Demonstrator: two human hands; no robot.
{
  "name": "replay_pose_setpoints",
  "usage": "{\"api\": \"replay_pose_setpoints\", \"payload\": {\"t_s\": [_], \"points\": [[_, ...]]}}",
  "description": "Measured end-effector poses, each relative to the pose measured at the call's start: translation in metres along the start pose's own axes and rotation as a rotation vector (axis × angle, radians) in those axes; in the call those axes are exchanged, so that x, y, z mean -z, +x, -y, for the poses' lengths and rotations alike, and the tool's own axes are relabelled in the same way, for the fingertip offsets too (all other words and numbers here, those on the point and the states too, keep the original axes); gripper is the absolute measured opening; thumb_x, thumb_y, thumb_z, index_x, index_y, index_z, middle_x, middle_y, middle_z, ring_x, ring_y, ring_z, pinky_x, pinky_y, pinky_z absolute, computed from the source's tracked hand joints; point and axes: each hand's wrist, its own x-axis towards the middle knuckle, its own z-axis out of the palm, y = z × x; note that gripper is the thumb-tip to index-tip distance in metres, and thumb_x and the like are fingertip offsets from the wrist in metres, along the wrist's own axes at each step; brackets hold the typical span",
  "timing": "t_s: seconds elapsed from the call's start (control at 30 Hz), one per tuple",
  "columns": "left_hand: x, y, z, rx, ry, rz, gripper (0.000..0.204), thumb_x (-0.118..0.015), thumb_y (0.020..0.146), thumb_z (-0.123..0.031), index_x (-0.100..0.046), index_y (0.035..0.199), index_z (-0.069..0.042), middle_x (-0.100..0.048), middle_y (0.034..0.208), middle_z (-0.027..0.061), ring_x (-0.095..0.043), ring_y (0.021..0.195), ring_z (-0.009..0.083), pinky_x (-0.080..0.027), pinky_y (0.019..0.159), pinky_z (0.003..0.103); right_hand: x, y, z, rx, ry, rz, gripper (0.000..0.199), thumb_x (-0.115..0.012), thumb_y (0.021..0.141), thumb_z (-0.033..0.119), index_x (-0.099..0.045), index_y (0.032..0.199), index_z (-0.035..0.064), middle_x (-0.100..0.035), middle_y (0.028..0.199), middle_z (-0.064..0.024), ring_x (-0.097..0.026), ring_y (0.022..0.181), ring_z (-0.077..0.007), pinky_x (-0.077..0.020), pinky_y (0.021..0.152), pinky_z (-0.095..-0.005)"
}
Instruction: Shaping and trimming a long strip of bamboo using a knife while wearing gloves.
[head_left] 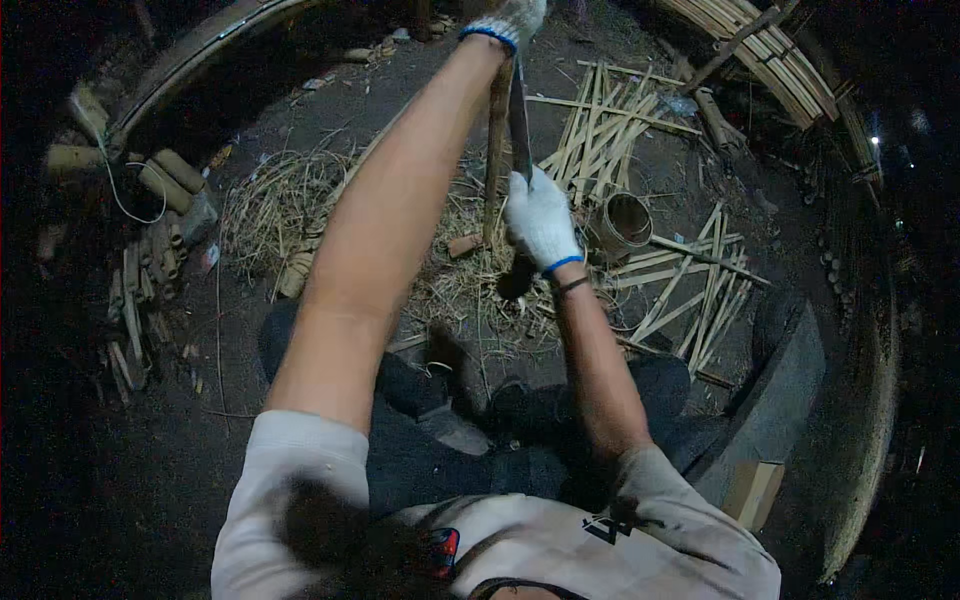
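Both my hands wear white knit gloves with blue cuffs. My left hand (510, 18) is stretched far forward at the top edge and partly cut off; it looks closed, but what its fingers hold is hidden. My right hand (543, 222), nearer and slightly right, is closed around a long knife (519, 115), whose dark, narrow blade points up toward my left hand. Just left of the blade an upright wooden stick (496, 160) runs from below my left hand down to the littered ground. Pale shavings (440, 290) lie beneath my hands.
Split bamboo strips (600, 130) lie crisscrossed at the far right, with more strips (700, 290) nearer. A round container (627, 220) stands beside my right hand. Cut bamboo pieces (140, 280) are heaped at left. A cardboard box (752, 492) sits at lower right.
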Motion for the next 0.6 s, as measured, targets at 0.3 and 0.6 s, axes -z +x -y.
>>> {"api": "replay_pose_setpoints", "payload": {"t_s": [0.3, 0.6], "points": [[0.000, 0.003, -0.007, 0.166, 0.087, 0.000, 0.039, -0.061, 0.089, -0.047, -0.055, 0.072, -0.012, -0.041, 0.055, -0.0052, -0.037, 0.048, 0.0077, -0.030, 0.046, 0.027, -0.020, 0.007, -0.032, 0.059, -0.194, -0.110, 0.030, -0.046, 0.092, 0.026, -0.058, 0.089, -0.0019, -0.062, 0.085, -0.0301, -0.060, 0.084, -0.0465, -0.0471, 0.076, -0.0526], [0.021, 0.029, -0.001, 0.027, -0.030, -0.100, 0.047, -0.064, 0.086, -0.049, -0.057, 0.062, -0.009, -0.052, 0.055, -0.0021, -0.045, 0.046, 0.0083, -0.032, 0.043, 0.026, -0.032, 0.013, -0.022, -0.026, -0.216, 0.022, 0.034, -0.046, 0.091, 0.027, -0.059, 0.089, -0.0040, -0.063, 0.085, -0.0294, -0.061, 0.084, -0.0456, -0.0488, 0.077, -0.0508]]}}
